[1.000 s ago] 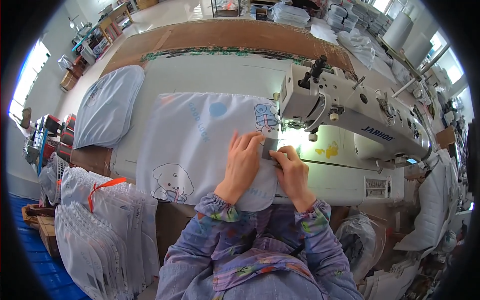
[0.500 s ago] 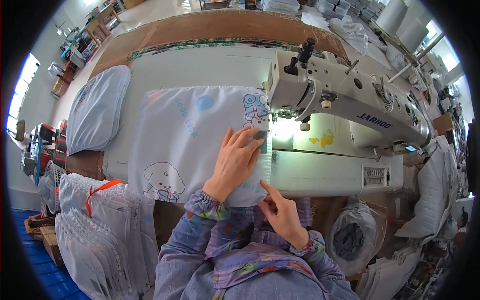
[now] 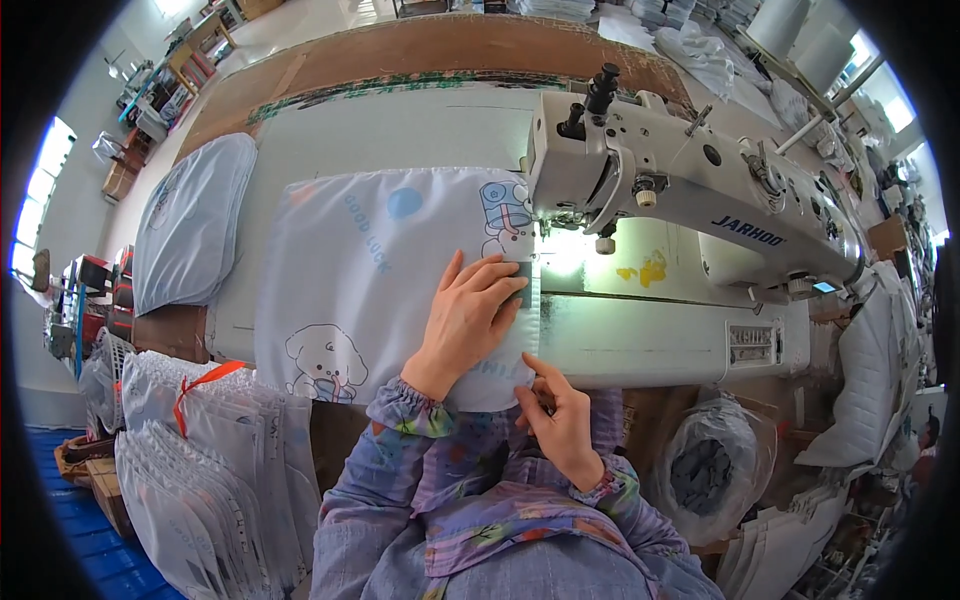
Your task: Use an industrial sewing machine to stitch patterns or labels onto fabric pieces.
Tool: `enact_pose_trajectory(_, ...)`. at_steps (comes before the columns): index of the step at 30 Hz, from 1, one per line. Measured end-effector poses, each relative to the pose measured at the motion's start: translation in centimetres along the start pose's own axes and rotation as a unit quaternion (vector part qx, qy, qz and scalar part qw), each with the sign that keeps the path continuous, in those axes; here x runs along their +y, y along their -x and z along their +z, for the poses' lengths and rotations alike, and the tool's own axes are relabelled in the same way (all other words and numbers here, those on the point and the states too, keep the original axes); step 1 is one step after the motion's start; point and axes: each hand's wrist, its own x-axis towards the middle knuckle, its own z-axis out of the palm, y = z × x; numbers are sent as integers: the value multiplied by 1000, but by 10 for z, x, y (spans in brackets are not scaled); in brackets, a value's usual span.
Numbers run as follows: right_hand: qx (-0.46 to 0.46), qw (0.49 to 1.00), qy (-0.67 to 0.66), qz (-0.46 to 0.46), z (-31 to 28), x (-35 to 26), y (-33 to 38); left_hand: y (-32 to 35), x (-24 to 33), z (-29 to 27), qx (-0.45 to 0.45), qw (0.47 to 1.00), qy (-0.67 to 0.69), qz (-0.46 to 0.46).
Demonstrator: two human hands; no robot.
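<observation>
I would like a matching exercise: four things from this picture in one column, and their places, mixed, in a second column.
1. left hand
2. right hand
3. sewing machine
4. stacked white pieces

a. at the cloth's near edge
b. far left on the table
c. flat on the printed cloth
d. right of the cloth

Pairs: 1-c, 2-a, 3-d, 4-b

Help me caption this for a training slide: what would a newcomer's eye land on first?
Probably the big white sewing machine at upper right, its lamp glowing over the needle area. Next, the pale printed fabric panel spread at centre, with the left hand flat on its right edge. The right hand pinches the panel's near corner at the table edge.
</observation>
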Motion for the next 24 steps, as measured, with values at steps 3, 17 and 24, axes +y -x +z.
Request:
enact_pose_trajectory(3, 11, 1000, -5, -9, 1, 1, -4, -1, 0, 0, -2, 1000, -7, 5)
enact_pose_trajectory(17, 34, 994, 96, -34, -28, -25, -59, -43, -7, 20, 36, 999, -18, -23)
enact_pose_trajectory(24, 33, 995, 91, -29, -22, -17, -40, -39, -2, 19, -13, 1000, 4, 7)
